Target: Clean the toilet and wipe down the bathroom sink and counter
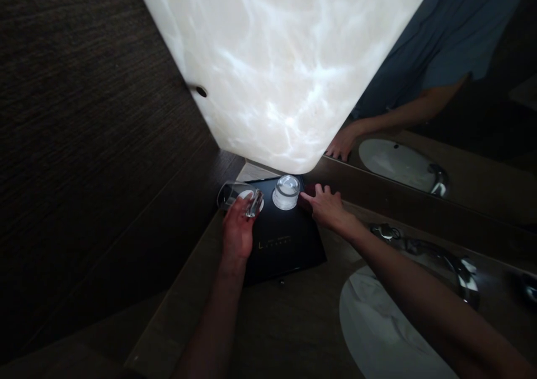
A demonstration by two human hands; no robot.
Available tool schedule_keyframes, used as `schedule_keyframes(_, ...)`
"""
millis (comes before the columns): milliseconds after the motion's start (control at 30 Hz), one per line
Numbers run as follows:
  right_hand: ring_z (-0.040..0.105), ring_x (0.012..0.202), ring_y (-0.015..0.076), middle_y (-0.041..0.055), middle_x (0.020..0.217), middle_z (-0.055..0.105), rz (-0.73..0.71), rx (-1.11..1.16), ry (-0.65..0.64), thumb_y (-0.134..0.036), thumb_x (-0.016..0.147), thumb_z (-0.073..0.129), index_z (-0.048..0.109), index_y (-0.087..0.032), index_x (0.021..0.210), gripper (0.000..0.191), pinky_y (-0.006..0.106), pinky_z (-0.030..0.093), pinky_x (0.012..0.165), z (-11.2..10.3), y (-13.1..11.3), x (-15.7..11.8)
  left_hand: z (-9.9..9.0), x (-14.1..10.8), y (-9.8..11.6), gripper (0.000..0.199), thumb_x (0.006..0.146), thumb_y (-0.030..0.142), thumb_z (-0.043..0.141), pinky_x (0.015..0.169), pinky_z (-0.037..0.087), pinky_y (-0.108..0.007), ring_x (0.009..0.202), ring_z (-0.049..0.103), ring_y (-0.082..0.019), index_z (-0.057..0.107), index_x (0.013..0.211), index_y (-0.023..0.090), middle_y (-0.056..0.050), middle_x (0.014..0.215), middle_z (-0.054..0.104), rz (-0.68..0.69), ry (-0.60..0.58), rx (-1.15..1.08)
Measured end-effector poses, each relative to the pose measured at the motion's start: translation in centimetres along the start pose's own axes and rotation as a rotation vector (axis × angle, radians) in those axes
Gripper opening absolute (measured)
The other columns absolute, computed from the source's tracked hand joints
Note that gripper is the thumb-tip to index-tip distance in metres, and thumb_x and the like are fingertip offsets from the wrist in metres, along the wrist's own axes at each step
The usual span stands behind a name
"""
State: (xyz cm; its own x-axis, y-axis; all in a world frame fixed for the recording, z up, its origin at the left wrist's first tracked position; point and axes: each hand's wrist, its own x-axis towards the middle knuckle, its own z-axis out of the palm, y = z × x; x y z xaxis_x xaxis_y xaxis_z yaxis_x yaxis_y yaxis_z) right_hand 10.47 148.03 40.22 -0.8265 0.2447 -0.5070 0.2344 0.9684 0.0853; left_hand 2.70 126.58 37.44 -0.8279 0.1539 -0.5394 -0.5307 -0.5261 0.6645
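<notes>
In my left hand [239,228] is a clear drinking glass [237,194], tilted on its side above the left part of a black tray [285,256]. A white round coaster shows behind the glass. Another clear glass [287,192] stands upside down on a white coaster at the tray's back. My right hand [329,205] is just right of that glass, fingers spread, over a dark red item [309,191] that it partly covers. Whether the fingers touch this item is unclear.
A glowing marbled lamp panel [268,71] hangs low over the tray's back. At the right are a white sink [377,323], a chrome faucet [465,278] and a mirror [482,160]. Dark wall [92,116] rises at the left.
</notes>
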Motion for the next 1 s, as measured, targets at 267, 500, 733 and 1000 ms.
schedule_keyframes(267, 0.052, 0.119, 0.0399, 0.0217, 0.135, 0.048, 0.019, -0.009, 0.012, -0.025, 0.099, 0.043, 0.052, -0.029, 0.149, 0.051, 0.053, 0.050, 0.086, 0.0, -0.7, -0.1, 0.9, 0.8, 0.4, 0.080, 0.092, 0.064, 0.057, 0.078, 0.062, -0.037, 0.098, 0.073, -0.025, 0.051, 0.145, 0.004, -0.017, 0.109, 0.075, -0.620, -0.138, -0.453)
schedule_keyframes(500, 0.051, 0.121, 0.0382, 0.0204, 0.137, 0.046, 0.034, -0.004, -0.015, -0.026, 0.099, 0.047, 0.047, -0.032, 0.153, 0.054, 0.052, 0.049, 0.089, -0.2, -0.7, 0.1, 0.2, 2.0, -0.1, 0.079, 0.092, 0.065, 0.056, 0.080, 0.061, -0.041, 0.100, 0.073, -0.026, 0.049, 0.147, 0.010, -0.015, 0.112, 0.075, -0.659, -0.134, -0.535)
schedule_keyframes(733, 0.053, 0.121, 0.0397, 0.0205, 0.138, 0.047, 0.010, 0.009, -0.020, -0.025, 0.095, 0.054, 0.051, -0.029, 0.151, 0.056, 0.053, 0.049, 0.090, 0.4, -0.7, -0.5, -0.2, 2.6, -0.3, 0.080, 0.093, 0.069, 0.050, 0.085, 0.060, -0.047, 0.099, 0.074, -0.027, 0.047, 0.148, 0.012, -0.015, 0.111, 0.076, -0.664, -0.164, -0.541)
schedule_keyframes(1000, 0.056, 0.119, 0.0382, 0.0205, 0.136, 0.049, 0.029, -0.009, 0.026, -0.021, 0.098, 0.047, 0.046, -0.032, 0.155, 0.058, 0.050, 0.050, 0.089, 1.2, -1.0, -0.9, -0.4, 1.5, 0.5, 0.098, 0.092, 0.083, 0.038, 0.093, 0.060, -0.050, 0.108, 0.073, -0.029, 0.045, 0.149, 0.003, -0.021, 0.118, 0.075, -0.654, -0.204, -0.536)
